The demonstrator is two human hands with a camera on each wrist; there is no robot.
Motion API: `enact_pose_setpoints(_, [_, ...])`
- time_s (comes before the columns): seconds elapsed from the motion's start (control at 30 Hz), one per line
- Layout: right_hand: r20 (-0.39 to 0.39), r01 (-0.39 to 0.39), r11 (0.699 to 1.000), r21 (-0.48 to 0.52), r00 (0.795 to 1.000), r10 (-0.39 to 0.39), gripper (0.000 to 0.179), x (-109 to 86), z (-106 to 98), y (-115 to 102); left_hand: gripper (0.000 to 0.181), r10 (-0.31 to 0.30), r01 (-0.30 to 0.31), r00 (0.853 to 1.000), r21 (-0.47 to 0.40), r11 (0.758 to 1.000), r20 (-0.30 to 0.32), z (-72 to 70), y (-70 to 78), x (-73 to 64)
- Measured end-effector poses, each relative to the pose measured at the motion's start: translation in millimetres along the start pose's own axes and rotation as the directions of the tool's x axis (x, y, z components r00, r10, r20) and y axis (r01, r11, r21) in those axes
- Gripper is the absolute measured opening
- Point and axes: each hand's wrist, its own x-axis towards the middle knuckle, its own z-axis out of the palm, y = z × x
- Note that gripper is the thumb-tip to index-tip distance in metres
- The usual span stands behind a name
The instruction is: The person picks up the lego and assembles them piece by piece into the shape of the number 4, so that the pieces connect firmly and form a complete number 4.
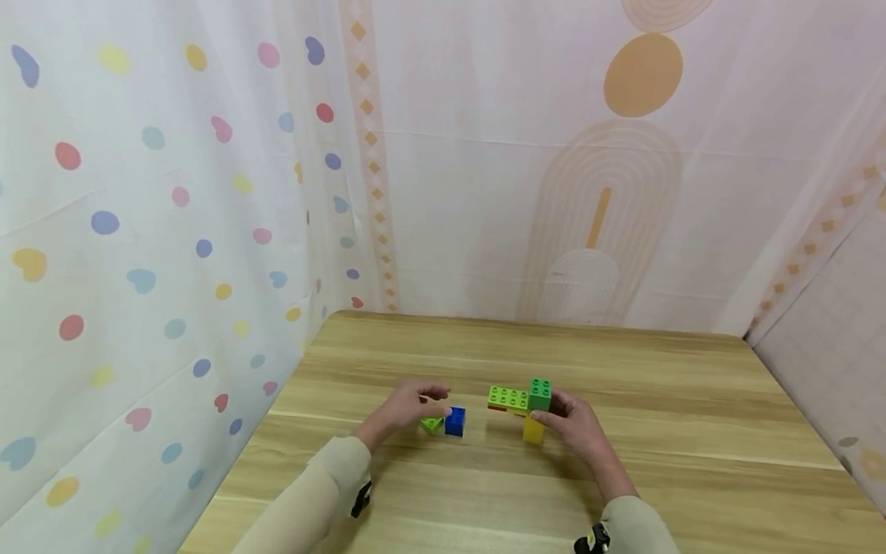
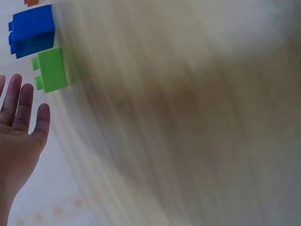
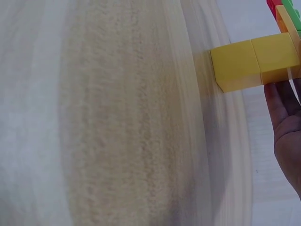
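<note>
No writing or numbers can be read

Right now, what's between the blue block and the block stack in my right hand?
In the head view, only bare wooden tabletop shows between the blue block and the block stack your right hand holds.

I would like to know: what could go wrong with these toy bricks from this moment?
The light green eight-stud brick juts out to one side above the narrow yellow column, so the build might tip if the right hand lets go.

The left hand is near the blue brick and the smaller light green brick, which sit close together; grasping one may knock the other.
</note>
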Motion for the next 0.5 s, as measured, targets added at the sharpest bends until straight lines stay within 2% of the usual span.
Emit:
enact_pose_setpoints(0.2, [-0.021,0.004,1.0,-0.012,1.0,-0.005,0.042,-0.9,0,1,0.053,-0.005,0.005,0.998,0.003,1.0,0.057,7.1,-5.5,-0.4])
enact_pose_setpoints(0.5, [-0.018,-0.024,0.999,0.035,1.0,0.024,0.044,-2.9,2,2,0.054,-0.017,0.013,0.997,0.052,0.999,0.081,12.9,-7.4,-0.3])
